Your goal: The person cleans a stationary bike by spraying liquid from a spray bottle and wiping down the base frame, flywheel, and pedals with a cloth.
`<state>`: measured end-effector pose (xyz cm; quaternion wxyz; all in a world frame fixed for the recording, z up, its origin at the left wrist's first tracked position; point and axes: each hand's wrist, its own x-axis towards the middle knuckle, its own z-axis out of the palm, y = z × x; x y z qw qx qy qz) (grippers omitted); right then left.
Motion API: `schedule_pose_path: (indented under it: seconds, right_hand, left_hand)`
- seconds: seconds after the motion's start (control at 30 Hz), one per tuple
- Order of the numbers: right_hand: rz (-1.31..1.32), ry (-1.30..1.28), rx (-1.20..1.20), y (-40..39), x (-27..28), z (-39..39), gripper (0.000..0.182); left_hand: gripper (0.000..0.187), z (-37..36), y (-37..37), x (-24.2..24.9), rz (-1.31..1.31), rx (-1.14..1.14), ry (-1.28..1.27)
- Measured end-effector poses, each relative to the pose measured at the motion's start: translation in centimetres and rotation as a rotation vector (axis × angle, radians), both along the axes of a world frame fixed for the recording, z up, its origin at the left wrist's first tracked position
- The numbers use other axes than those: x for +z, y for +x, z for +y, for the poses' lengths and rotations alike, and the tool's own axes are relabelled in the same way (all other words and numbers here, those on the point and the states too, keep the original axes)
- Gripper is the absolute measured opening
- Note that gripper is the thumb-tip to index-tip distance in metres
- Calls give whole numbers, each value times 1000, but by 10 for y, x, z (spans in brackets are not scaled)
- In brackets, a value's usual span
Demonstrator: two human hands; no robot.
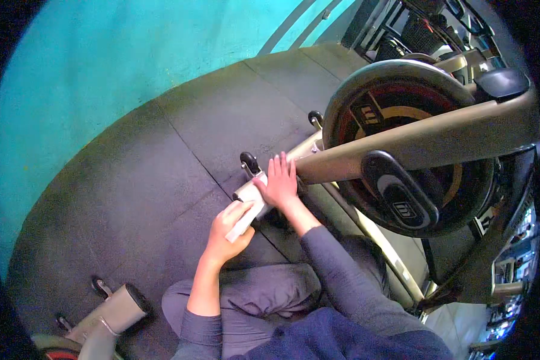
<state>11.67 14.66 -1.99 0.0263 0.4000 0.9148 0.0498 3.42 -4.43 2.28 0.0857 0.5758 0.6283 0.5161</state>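
My left hand (pixel 229 227) is closed on a white folded strip (pixel 243 224), cloth or paper by its look. The strip's far end meets the tip of the pale foot bar (pixel 249 191) of an exercise bike. Fingers stretched out, my right hand (pixel 279 183) lies flat on that same bar, just beyond the left. A small black caster (pixel 249 161) sticks out from the bar beside the right hand. From the bar, the bike's thick grey-brown frame tube (pixel 420 141) runs up to the right.
The bike's large flywheel (pixel 414 81) and black crank cover (pixel 400 191) stand close on my right. Another machine's foot (pixel 121 309) with casters sits at lower left. Dark floor mats (pixel 144 198) reach a turquoise wall (pixel 114 66). More equipment (pixel 426 33) is at upper right.
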Motion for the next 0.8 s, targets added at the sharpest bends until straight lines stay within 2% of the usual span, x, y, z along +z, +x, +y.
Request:
schedule_pose_path:
  seconds: [0.2, 0.33, 0.4, 0.47, 0.53, 0.6, 0.8]
  right_hand:
    - [106, 72, 58, 42, -22, -55, 90]
    - [110, -47, 41, 56, -11, -79, 90]
    - [95, -30, 36, 48, -11, -73, 91]
    - [-77, 80, 20, 35, -10, -63, 94]
    - [-24, 153, 16, 23, -23, -43, 97]
    - [61, 31, 24, 12, -15, -27, 100]
    - [-20, -46, 56, 8, -8, -13, 102]
  left_hand:
    - [44, -1, 0, 4, -19, -35, -13]
    - [44, 0, 3, 2, -63, -45, -39]
    - [43, 0, 4, 7, -61, -46, -33]
    - [42, -1, 6, 10, -57, -45, -24]
    - [42, 0, 6, 12, -130, -75, -23]
    - [42, 1, 5, 11, -109, -71, -30]
    - [45, 1, 4, 5, -61, -74, -51]
